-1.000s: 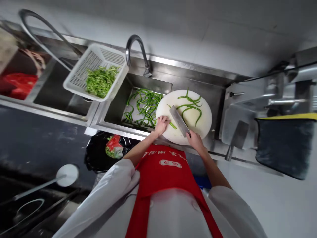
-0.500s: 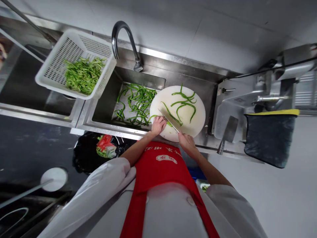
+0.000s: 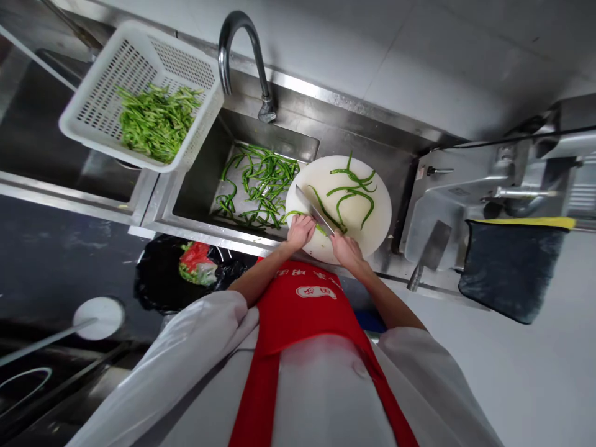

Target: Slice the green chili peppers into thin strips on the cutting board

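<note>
My right hand (image 3: 347,249) is closed around the handle of a kitchen knife (image 3: 315,211), whose blade points up and left over the round white cutting board (image 3: 379,226). Fingers bent, my left hand (image 3: 301,231) presses a long green pepper (image 3: 293,213) onto the board's near left part, beside the blade. Part of that pepper is hidden under the fingers. A small cut green piece (image 3: 320,230) lies between the hands. Several whole long green peppers (image 3: 351,189) lie on the far right part of the board.
Left of the board, the steel sink (image 3: 198,186) holds many green peppers (image 3: 265,180). A white plastic basket (image 3: 100,146) with cut green strips (image 3: 156,121) sits across the sink divider. Behind stands a faucet (image 3: 265,87). At right are a cleaver (image 3: 435,245) and dark cloth (image 3: 510,270).
The knife has shifted away from me, and more of its blade shows beyond my left fingers. My left hand stays on the pepper. The whole view has shifted slightly.
</note>
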{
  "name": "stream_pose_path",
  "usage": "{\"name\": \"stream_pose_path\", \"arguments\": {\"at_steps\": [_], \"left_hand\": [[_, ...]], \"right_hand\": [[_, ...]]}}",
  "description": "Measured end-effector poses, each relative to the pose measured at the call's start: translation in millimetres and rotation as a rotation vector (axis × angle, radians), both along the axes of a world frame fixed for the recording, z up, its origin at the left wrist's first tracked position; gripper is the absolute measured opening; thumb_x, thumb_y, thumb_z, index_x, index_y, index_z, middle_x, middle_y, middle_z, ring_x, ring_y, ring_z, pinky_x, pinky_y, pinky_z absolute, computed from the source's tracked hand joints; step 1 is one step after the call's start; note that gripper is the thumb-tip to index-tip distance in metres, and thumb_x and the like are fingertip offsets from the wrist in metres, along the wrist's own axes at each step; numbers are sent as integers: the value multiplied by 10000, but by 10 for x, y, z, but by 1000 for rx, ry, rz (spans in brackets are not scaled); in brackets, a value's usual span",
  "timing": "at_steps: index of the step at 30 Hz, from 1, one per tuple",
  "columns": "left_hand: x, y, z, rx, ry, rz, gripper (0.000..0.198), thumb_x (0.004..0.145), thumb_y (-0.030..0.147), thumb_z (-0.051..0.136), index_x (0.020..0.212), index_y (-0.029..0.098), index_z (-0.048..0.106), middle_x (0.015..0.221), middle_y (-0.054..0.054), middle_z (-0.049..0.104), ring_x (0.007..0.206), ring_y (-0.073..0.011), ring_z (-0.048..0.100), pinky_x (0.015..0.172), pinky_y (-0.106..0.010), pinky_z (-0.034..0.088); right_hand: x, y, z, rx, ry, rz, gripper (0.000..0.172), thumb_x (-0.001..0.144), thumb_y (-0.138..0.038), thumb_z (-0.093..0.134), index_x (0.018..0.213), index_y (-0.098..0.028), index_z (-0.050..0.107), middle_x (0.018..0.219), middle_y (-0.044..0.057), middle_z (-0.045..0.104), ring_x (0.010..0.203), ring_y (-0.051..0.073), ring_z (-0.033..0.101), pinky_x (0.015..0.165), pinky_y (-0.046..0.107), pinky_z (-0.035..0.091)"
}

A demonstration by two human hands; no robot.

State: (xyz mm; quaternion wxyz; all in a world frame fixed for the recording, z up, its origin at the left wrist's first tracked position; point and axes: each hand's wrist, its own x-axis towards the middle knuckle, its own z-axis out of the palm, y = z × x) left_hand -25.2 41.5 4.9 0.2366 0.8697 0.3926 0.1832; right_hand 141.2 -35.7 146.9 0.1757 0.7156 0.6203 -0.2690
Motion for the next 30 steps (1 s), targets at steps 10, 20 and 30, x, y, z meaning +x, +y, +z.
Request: {"name": "stream_pose_path", "arguments": {"at_steps": [10, 20, 30], "left_hand": [[-112, -5, 80, -1, 140, 170, 268, 1021, 298, 440, 1118, 213, 675, 1185, -120, 617, 1111, -262, 497, 934, -445, 388], [39, -23, 49, 12, 67, 76, 303, 1027, 296, 402, 1094, 211, 685, 1121, -107, 632, 1069, -274, 492, 929, -448, 373], [33, -37, 56, -27, 30, 84, 308, 1012, 263, 394, 1154, 212, 662, 1174, -121, 625, 1101, -285, 496, 951, -477, 370]], "right_hand": [[-6, 161, -231, 95, 17, 1, 373, 1068, -329, 320, 1201, -103, 586, 1029, 189, 723, 982, 267, 695, 834, 318, 452], [249, -213, -51, 7, -35, -79, 410, 1075, -351, 266, 1262, -127, 554, 1030, 177, 727, 976, 280, 696, 844, 338, 457], [62, 86, -13, 25, 40, -23, 367, 1074, -324, 287, 1284, -121, 510, 1128, 202, 703, 1065, 278, 673, 910, 333, 444]]}}
